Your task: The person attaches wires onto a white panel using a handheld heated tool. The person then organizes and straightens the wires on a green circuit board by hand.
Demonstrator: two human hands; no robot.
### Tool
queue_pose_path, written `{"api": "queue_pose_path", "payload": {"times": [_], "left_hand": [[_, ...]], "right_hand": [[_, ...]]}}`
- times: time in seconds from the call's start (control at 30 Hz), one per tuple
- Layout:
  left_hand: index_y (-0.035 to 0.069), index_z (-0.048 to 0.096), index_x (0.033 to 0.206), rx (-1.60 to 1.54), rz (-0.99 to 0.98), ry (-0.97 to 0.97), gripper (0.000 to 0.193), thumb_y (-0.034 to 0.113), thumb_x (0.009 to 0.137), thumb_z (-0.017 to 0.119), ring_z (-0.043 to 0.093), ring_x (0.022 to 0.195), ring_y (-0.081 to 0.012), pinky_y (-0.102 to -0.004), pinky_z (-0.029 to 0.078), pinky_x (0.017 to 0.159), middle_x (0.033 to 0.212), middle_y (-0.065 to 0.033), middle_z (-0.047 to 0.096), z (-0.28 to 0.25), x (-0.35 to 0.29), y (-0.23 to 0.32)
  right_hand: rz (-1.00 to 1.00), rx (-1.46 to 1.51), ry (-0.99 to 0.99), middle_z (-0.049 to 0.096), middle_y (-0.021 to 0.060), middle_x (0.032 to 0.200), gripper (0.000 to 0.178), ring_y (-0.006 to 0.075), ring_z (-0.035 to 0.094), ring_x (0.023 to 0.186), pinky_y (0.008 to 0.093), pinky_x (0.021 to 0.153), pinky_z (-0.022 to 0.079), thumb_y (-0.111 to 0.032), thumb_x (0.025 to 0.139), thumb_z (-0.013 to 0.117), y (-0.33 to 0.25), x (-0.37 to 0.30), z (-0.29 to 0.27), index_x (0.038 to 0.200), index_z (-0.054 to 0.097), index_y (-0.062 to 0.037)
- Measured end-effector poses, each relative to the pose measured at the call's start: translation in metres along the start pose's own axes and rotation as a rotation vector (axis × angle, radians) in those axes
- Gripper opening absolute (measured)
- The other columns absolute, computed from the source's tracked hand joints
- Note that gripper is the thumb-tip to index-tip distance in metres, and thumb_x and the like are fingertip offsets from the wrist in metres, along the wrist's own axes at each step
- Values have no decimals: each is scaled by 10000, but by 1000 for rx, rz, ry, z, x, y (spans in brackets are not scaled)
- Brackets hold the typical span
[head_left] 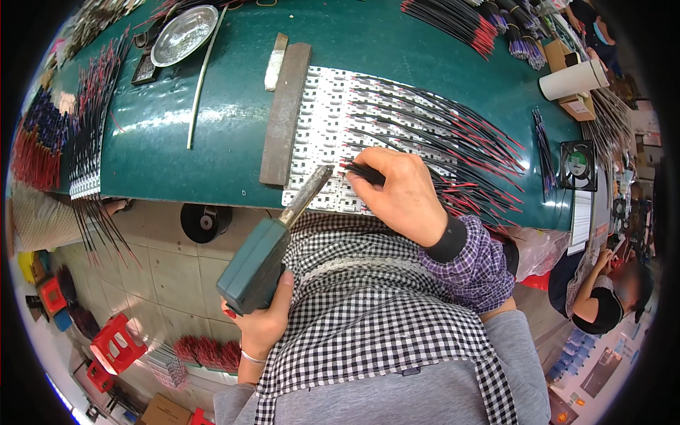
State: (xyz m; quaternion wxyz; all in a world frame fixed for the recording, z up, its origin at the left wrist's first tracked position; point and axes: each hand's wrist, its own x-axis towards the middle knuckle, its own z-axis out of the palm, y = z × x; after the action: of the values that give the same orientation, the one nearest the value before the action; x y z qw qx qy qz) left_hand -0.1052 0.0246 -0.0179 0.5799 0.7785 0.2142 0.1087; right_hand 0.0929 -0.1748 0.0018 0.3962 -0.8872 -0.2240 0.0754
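The left hand [263, 319] is gripping the teal handle of a soldering iron [263, 258], fingers wrapped tight around it, and is angling the metal tip toward one o'clock so that it is coming down on the near edge of the white LED strip panel [333, 106]. The right hand [405, 195] is pinching a black-and-red wire pair [361, 170] between thumb and fingertips and is pointing its stripped end toward nine o'clock, just beside the iron's tip. The panel is lying flat on the green workbench [234, 106], at twelve o'clock from both hands, and a fan of wires already attached [453, 134] is trailing off its far rows toward three o'clock. A long flat metal bar [285, 113] is resting along the panel's left edge, touching it. Judgement: the step in hand is soldering a lead onto a pad in the nearest row; whether tip and wire are already meeting cannot be told. The next move is calling for steady seating of the wire end on the pad, iron touching both together, then holding the wire motionless while the joint is setting. Loose wire bundles [460, 21] are lying at one o'clock, a steel dish [184, 32] at eleven o'clock, a small fan [577, 164] at three o'clock.
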Motion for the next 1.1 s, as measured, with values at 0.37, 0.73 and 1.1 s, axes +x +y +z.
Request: {"api": "queue_pose_path", "payload": {"times": [0.37,0.73,1.1], "left_hand": [[-17,739,951,-1,-30,40,218,125,819,840,646,680,-133,-289,508,631,845,-56,731,9,5,11],[-12,740,965,57,12,85,243,148,817,849,650,677,-161,-304,506,611,851,-73,731,6,2,9],[0,752,931,47,67,76,189,108,803,838,651,644,-145,-288,505,603,814,-65,735,9,5,10]], "right_hand": [[6,-42,9,667,159,758,136,363,659,669,464,626,515,-118,847,691,1,1,2,806,640,1],[-10,-71,25,656,181,744,158,302,641,588,390,554,488,-110,851,722,3,1,3,867,667,37],[-43,-29,-19,653,205,683,162,395,650,614,472,598,511,-127,845,704,4,12,-5,807,677,28]]}}
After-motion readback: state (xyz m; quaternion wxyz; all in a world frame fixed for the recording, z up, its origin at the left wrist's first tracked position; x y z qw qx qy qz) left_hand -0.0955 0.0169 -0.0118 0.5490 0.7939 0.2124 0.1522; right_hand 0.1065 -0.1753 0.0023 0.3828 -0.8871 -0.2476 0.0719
